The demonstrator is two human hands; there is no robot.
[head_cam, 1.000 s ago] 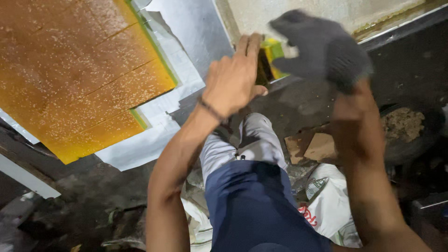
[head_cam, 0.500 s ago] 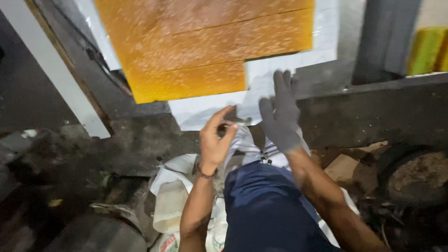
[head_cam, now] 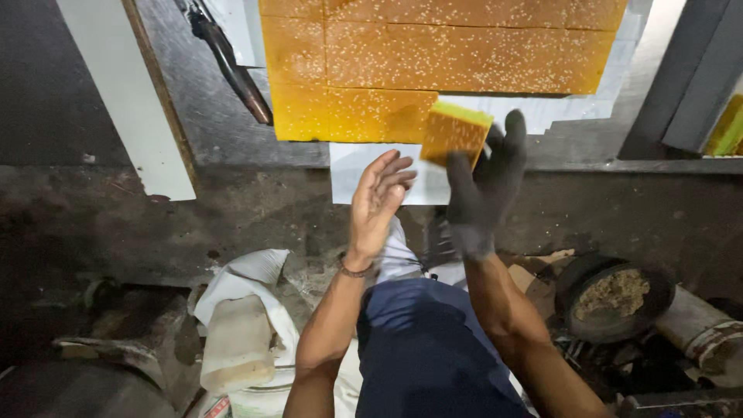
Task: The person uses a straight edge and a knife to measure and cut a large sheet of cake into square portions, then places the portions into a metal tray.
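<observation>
Now the gloved right hand [head_cam: 484, 193] grips a cut orange block [head_cam: 454, 135] lifted off the slab [head_cam: 433, 58], unlike before, while the bare left hand [head_cam: 377, 200] stays open beside it, a knife [head_cam: 228, 62] lying nearby.

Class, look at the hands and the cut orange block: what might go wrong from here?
1. The gloved right hand pinches the block only by its lower edge; it may slip or crumble.
2. The bare left hand is open, supporting nothing.
3. A fallen block could land on the dirty floor.
</observation>
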